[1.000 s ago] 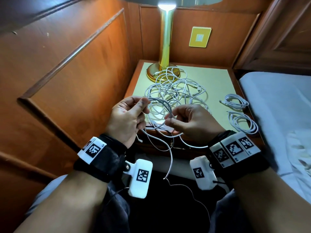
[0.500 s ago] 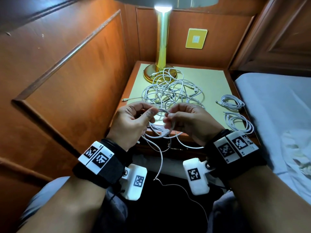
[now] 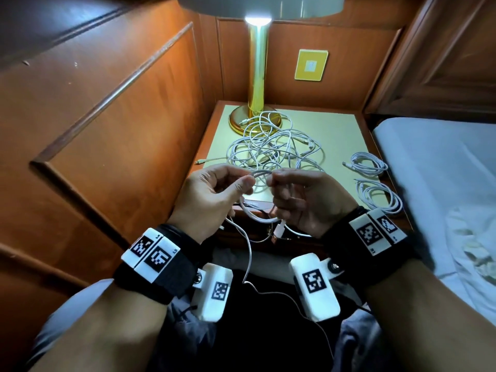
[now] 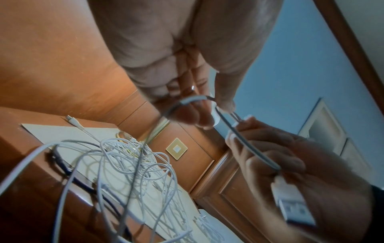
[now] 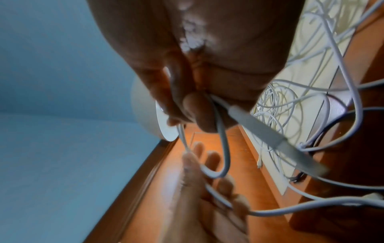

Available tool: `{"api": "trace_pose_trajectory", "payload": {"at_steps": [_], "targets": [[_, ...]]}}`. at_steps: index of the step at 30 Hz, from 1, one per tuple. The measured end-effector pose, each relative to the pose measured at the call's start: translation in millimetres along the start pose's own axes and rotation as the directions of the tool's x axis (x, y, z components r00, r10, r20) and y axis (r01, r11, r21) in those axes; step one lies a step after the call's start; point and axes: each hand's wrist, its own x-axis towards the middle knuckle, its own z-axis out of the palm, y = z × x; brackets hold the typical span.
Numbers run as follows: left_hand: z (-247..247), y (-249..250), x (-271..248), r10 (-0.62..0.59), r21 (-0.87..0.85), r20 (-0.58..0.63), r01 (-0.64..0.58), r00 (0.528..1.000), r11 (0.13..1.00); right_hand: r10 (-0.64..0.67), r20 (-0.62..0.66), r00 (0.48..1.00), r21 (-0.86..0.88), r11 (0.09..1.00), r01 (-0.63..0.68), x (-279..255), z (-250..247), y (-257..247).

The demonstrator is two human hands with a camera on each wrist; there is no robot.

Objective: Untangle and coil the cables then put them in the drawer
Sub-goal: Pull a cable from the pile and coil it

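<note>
A white cable (image 3: 261,173) spans between my two hands just above the front edge of the nightstand (image 3: 341,135). My left hand (image 3: 214,194) pinches it between thumb and fingers (image 4: 188,102). My right hand (image 3: 303,200) grips a small loop of it (image 5: 220,139), with the USB plug (image 3: 279,231) hanging below the palm (image 5: 268,131). One strand (image 3: 248,253) drops toward my lap. Behind the hands lies a tangled heap of white cables (image 3: 271,151). Two coiled cables (image 3: 367,166) (image 3: 379,196) rest at the nightstand's right edge.
A brass lamp (image 3: 256,76) stands at the back left of the nightstand, with cable draped over its base. Wood panelling closes in the left side. A bed with a white sheet (image 3: 442,183) lies to the right. A yellow wall switch (image 3: 311,65) is behind.
Both hands have risen and come closer together, level with each other. The cable loop between them has tightened, and the plug now hangs under my right hand.
</note>
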Motion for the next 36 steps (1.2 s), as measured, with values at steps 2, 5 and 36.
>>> {"api": "trace_pose_trajectory", "payload": {"at_steps": [2, 5, 36], "targets": [[-2.0, 0.3, -2.8, -0.057, 0.008, 0.081, 0.057, 0.995, 0.998, 0.016, -0.005, 1.000, 0.124, 0.992, -0.015, -2.6, -3.5, -4.6], [-7.4, -0.8, -2.4, -0.091, 0.058, 0.092, 0.086, 0.992, 0.995, 0.001, -0.050, 0.999, 0.224, 0.974, 0.011, -6.4, -10.9, -11.3], [18.7, -21.9, -13.6, 0.102, 0.129, 0.004, -0.102, 0.995, 0.986, -0.061, -0.079, 0.995, -0.456, 0.890, 0.018, -21.3, -10.9, 5.6]]}}
